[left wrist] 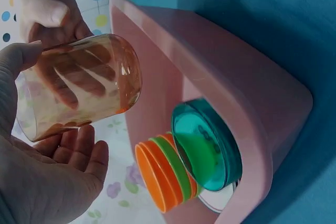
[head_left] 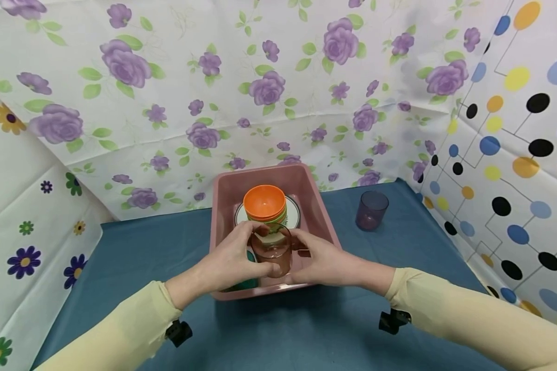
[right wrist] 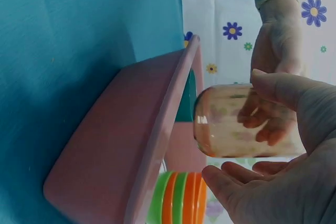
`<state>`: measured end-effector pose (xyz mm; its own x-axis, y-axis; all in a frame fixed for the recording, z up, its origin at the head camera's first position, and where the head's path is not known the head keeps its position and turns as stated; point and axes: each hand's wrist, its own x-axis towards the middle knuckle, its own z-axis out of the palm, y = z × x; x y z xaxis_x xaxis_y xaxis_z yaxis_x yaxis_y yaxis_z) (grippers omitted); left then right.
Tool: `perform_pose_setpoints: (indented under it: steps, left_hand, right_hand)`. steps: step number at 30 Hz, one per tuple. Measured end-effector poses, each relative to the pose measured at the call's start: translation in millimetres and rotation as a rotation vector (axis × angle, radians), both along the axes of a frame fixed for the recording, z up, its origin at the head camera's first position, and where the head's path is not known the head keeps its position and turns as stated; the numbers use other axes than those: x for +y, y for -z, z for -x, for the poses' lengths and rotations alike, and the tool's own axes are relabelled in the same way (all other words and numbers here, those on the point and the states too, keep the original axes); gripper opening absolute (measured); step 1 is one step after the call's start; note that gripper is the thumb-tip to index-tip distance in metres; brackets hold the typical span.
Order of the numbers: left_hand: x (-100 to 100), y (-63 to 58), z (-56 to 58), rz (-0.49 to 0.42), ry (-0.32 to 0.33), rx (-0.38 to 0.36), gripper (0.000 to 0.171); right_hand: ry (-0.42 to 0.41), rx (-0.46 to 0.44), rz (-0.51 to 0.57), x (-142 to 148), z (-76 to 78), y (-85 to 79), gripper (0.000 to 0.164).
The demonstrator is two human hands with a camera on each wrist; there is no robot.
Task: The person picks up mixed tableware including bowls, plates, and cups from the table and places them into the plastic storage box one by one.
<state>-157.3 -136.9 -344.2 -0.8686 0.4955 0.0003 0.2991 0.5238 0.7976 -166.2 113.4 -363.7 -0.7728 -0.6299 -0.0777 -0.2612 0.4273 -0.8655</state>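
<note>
Both hands hold a see-through amber glass [head_left: 273,252] above the front part of a pink plastic tub [head_left: 322,226]. My left hand [head_left: 236,260] is on its left side, with the thumb at the rim in the left wrist view. On the opposite side, my right hand [head_left: 327,262] curves round it, and its thumb lies along the glass in the right wrist view. Inside the tub, a stack of orange and green bowls [right wrist: 178,198] sits on a white plate [head_left: 294,212] with a dark rim line. Beside the stack is a teal see-through cup [left wrist: 207,145], partly covered by my left hand in the head view.
A purple see-through glass [head_left: 372,211] stands upright on the blue tablecloth [head_left: 167,247], right of the tub. Flowered sheeting [head_left: 167,103] hangs behind and to the left, and dotted sheeting [head_left: 515,180] lines the right side.
</note>
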Motion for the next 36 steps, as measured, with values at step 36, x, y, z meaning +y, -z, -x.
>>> perform_pose_setpoints:
  steps: [36]
  left_hand:
    - [30,18.4,53.9,0.563,0.162,-0.018,0.078]
  right_hand:
    - [-0.104,0.371,-0.482,59,-23.6,-7.1,0.100]
